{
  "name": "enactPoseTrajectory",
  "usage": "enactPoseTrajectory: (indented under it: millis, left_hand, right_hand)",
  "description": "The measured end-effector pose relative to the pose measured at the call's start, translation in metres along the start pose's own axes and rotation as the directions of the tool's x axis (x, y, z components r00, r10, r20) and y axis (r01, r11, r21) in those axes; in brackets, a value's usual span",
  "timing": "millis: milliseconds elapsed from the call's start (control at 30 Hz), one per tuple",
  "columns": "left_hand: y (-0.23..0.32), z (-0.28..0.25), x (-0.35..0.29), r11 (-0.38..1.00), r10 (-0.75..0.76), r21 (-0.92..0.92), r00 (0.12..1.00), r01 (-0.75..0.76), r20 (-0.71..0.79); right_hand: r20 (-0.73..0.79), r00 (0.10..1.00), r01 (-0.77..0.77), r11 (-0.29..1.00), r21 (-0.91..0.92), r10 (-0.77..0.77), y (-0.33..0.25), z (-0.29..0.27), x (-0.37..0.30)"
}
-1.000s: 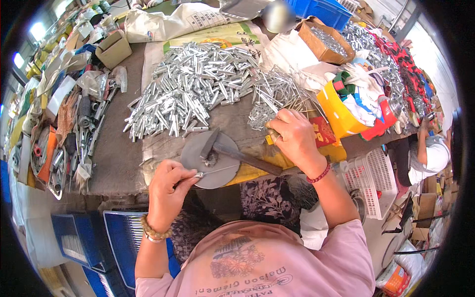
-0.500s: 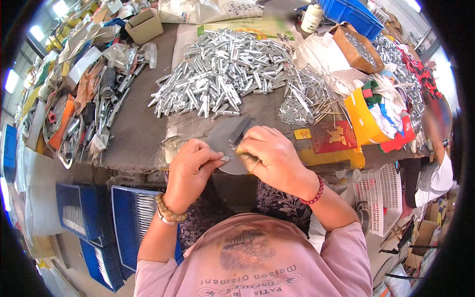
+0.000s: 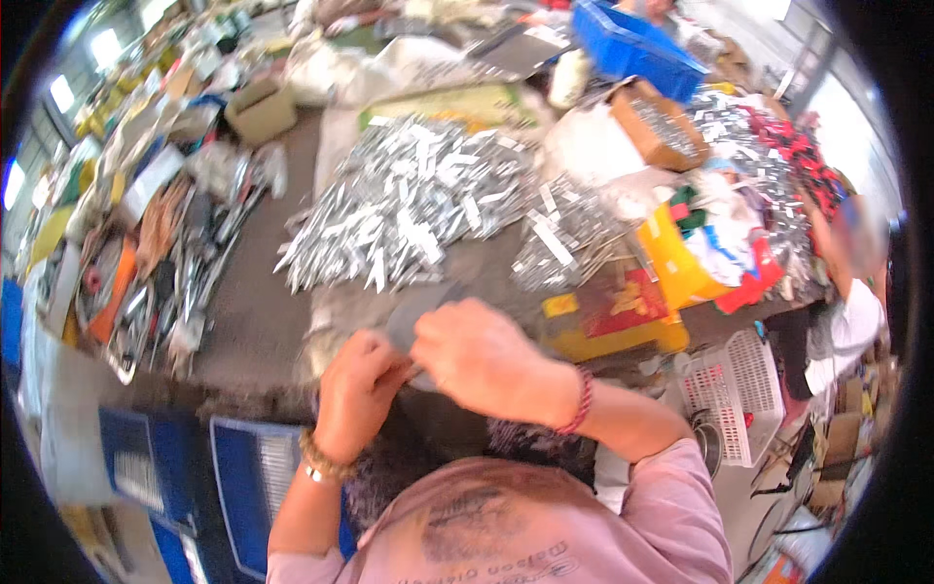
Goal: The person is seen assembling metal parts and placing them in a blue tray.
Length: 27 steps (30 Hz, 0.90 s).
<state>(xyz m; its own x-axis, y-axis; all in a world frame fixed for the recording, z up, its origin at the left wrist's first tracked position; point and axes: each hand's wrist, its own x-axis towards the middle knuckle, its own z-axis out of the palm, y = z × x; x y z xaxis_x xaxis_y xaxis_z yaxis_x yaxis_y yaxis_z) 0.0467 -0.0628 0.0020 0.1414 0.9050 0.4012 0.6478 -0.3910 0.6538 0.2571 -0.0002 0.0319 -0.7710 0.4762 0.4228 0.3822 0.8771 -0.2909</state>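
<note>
Curling at the grey disc [image 3: 401,323], left hand [image 3: 362,387] and right hand [image 3: 479,356] are blurred — fingers' grip cannot be told.

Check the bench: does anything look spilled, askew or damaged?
Nothing clearly stands out. The metal pieces lie loose but heaped together, and the tools at the left are jumbled, though merely untidy. The right hand partly hides the grey disc; blur could mask small damage.

From here, the brown desk [image 3: 255,326] looks crowded: a big heap of silvery metal pieces [image 3: 404,200], a smaller pile of thin ones [image 3: 569,238] beside it, jumbled tools [image 3: 195,258] leftward, a grey disc [image 3: 409,316] near the front edge.
</note>
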Motion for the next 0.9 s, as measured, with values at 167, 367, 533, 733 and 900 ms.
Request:
enactPoseTrajectory:
  millis: [167, 367, 533, 733, 900]
  left_hand:
    - [0.002, -0.007, -0.009, 0.999, -0.038, -0.012, 0.999, 0.038, 0.011]
    - [0.002, -0.007, -0.012, 0.993, -0.104, -0.048, 0.995, 0.103, -0.007]
    - [0.001, -0.001, 0.004, 0.994, -0.1, -0.046, 0.995, 0.1, -0.001]
    - [-0.005, 0.002, -0.001, 0.983, -0.124, -0.133, 0.992, 0.124, 0.009]
    - [-0.006, -0.001, -0.005, 0.997, -0.029, -0.07, 1.0, 0.029, -0.006]
  right_hand:
    - [0.013, 0.998, 0.069, 0.969, -0.238, -0.068, -0.021, 0.008, 0.0]
    - [-0.108, 0.993, -0.075, 0.977, -0.201, 0.054, -0.016, -0.007, -0.015]
    - [-0.123, 0.926, -0.373, 0.917, -0.141, 0.357, 0.018, -0.018, -0.045]
    - [-0.231, 0.873, -0.408, 0.903, 0.136, 0.43, 0.001, -0.02, -0.052]
    - [-0.301, 0.914, -0.274, 0.961, 0.041, 0.273, -0.024, -0.022, -0.058]
